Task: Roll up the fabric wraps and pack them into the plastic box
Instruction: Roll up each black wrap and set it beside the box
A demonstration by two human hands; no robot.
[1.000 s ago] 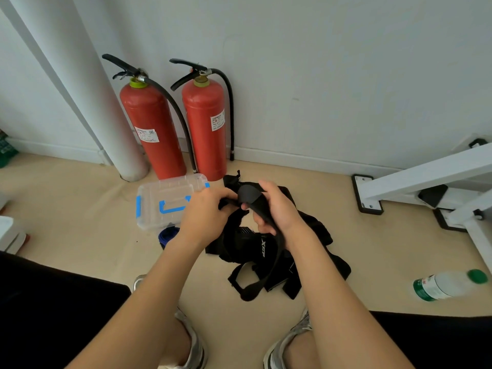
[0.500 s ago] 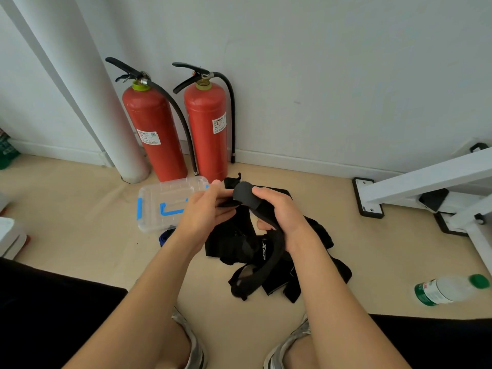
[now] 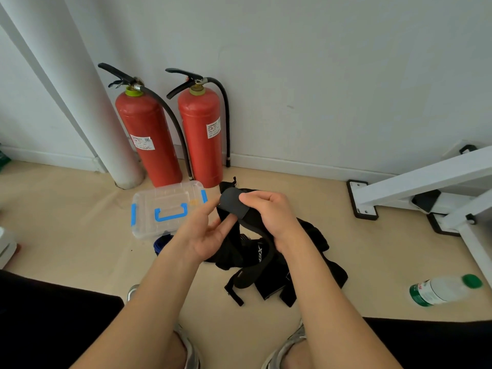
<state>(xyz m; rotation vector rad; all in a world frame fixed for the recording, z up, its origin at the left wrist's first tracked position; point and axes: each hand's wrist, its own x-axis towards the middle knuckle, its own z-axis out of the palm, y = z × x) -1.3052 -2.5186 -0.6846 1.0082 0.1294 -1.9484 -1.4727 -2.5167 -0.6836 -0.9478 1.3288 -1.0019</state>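
Extinguishers [image 3: 149, 145] [image 3: 201, 134] two, box [image 3: 165, 206] one, held wrap [image 3: 234, 205].

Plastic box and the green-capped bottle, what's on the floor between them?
Head view: a heap of black fabric wraps lies between the plastic box and bottle.

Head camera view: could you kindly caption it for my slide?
Right hand grips a partly rolled black wrap, left hand open beside it; lidded plastic box nearby.

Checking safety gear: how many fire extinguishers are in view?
2, both upright against the wall: the left extinguisher beside the white pipe, the right extinguisher just behind the plastic box. None appears hidden.
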